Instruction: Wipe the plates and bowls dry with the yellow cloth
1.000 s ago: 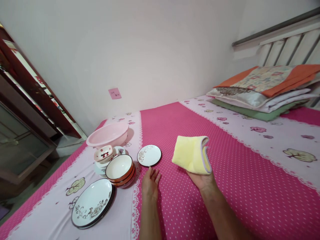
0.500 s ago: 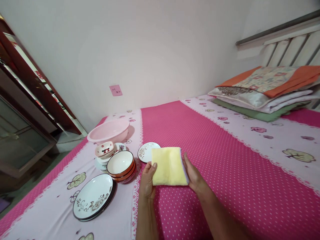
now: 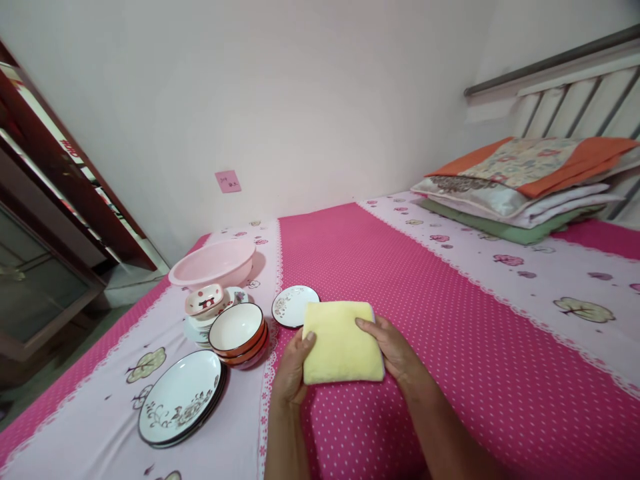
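Folded yellow cloth [image 3: 343, 343] held by its two sides above a pink bed [image 3: 450, 320]

The left hand [image 3: 291, 367] pinches the cloth's left edge, thumb on top; the right hand [image 3: 393, 347] grips the right edge the same way. Holding both sides seems to keep the layers together and the soft square level. The cloth is near the middle of the bed, just to the near right of a small plate [image 3: 287, 305]; its far left corner overlaps the plate's rim in this view, though whether they touch I cannot tell.

To the left, dishes are grouped by kind, probably because like shapes stack well: bowls [image 3: 237, 331] nest together, and large plates [image 3: 180, 400] lie in a pile nearer by. A small dish [image 3: 205, 300] rests on a stack beyond the bowls, in front of a pink basin [image 3: 215, 263].

The cloth looks plush, with a thin pale-purple edging on its right. The plates are glossy, white and dark-rimmed with brown flowers; the bowls are white inside, orange-brown outside. The basin looks like smooth plastic, and the bedspread is dotted fabric bordered with a printed lace pattern.
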`<state>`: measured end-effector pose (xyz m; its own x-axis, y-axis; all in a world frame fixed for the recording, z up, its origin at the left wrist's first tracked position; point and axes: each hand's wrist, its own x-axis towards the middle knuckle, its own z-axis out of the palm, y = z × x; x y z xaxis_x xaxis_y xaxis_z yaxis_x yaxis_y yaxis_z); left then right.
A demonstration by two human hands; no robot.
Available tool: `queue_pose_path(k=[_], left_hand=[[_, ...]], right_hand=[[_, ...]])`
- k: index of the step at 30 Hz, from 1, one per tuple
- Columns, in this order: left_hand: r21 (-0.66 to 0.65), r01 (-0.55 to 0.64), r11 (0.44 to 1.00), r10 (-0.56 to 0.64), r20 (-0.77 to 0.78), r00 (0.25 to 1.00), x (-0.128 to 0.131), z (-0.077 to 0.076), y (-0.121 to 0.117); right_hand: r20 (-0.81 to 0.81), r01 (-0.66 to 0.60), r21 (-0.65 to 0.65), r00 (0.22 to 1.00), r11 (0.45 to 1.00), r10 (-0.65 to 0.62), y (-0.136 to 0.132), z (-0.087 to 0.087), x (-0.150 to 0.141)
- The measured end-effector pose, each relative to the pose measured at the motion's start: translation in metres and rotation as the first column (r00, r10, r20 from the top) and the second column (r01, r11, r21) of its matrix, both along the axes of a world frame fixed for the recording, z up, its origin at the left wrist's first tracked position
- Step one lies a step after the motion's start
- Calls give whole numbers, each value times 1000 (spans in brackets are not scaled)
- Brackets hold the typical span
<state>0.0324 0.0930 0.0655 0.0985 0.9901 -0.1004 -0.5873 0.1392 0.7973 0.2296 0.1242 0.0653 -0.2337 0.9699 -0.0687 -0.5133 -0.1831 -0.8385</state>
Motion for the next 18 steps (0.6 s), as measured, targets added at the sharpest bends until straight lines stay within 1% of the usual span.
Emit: queue_pose_path(k=[2,5,10,14,18], left_hand=[[0,10,1000,-10,-7,1000,1,0,0],[5,-59,998,59,-6,998,2,1,0],[33,-104,994,105,-30,994,2,2,1],[59,-144,988,149,-91,985,2,2,2],[51,-161,986,166,-101,981,4,-1,4]], right_hand=[[-2,-14,5,1000,1000,14,-1,2,1],[-10,-61,17,998,998,61,-1,1,0],[42,-173,29,984,985,171,-4,0,-1],[68,-157,45,986,987,154,-6,4,1],[57,-171,38,984,985,169,-6,5,3]])
